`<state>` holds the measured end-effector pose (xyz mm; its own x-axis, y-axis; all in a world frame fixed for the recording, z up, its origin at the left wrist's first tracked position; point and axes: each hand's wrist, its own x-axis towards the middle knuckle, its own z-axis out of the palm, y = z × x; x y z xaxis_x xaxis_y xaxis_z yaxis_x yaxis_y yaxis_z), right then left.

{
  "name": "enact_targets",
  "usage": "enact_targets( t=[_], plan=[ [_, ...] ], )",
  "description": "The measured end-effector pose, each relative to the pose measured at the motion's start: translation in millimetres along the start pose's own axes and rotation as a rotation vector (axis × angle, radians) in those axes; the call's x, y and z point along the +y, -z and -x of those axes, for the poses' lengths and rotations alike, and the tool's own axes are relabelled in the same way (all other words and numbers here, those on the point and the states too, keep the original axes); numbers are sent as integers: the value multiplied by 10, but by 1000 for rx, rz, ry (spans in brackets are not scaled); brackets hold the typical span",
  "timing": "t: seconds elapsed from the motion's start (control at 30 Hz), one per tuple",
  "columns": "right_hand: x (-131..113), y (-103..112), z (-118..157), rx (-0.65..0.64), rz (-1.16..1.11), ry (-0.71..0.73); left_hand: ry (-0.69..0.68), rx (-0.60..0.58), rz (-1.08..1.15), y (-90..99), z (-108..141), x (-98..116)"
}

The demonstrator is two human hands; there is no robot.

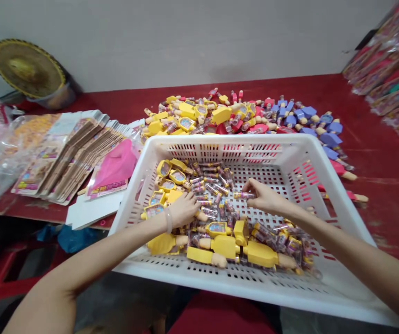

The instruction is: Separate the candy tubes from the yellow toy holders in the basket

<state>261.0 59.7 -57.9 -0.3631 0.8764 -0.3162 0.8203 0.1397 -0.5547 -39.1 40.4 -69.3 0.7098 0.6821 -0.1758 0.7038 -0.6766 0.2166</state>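
A white perforated plastic basket (324,157) holds yellow toy pieces with beige knobbed ends and many small clear tubes with yellow caps. My right hand (265,197) reaches in from the right, thumb and fingers closed on one small clear tube (243,195). On the left side of the basket, my left hand (184,211) lies low over the pile, its fingers curled downward. Whatever is under those fingers is hidden. Beside it sit yellow toy pieces (156,198), with loose tubes (218,199) between the two hands. Larger yellow pieces (223,246) lie along the near wall.
Behind the basket, yellow, red and blue toys (300,116) are heaped on a red table (376,153). Stacked printed cards (77,153) and a pink plastic piece (116,162) lie left. A straw hat (27,69) leans by the wall; packaged goods (390,79) stand right.
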Motion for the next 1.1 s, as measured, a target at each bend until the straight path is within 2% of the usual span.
enact_targets(
  t=[0.07,0.17,0.23,0.27,0.33,0.43,0.53,0.6,0.67,0.8,0.9,1.0,1.1],
  plan=[
    [-109,25,96,100,-245,134,154,171,334,209,-63,56],
    [-298,8,256,125,-372,268,378,409,1231,560,-151,216],
    [-410,-22,332,129,-371,317,425,447,1712,671,-165,332],
    [-453,-42,358,143,-366,328,442,447,1876,684,-158,380],
    [-501,-92,386,199,-361,351,491,441,2057,655,-126,443],
    [-485,-167,398,332,-193,462,521,369,2141,578,-60,469],
    [-432,-190,410,473,184,662,540,233,2205,530,-7,460],
    [-419,-174,430,504,396,724,539,182,2252,513,10,455],
    [-433,-151,455,507,509,727,524,156,2278,506,14,457],
    [-509,-124,504,552,479,751,553,119,2249,526,24,500],
    [-561,-116,550,579,405,761,558,193,2176,553,53,562],
    [-585,-124,609,565,448,716,547,290,2096,565,93,617],
    [-581,-153,656,538,545,687,554,268,2099,555,117,638]
  ],
)
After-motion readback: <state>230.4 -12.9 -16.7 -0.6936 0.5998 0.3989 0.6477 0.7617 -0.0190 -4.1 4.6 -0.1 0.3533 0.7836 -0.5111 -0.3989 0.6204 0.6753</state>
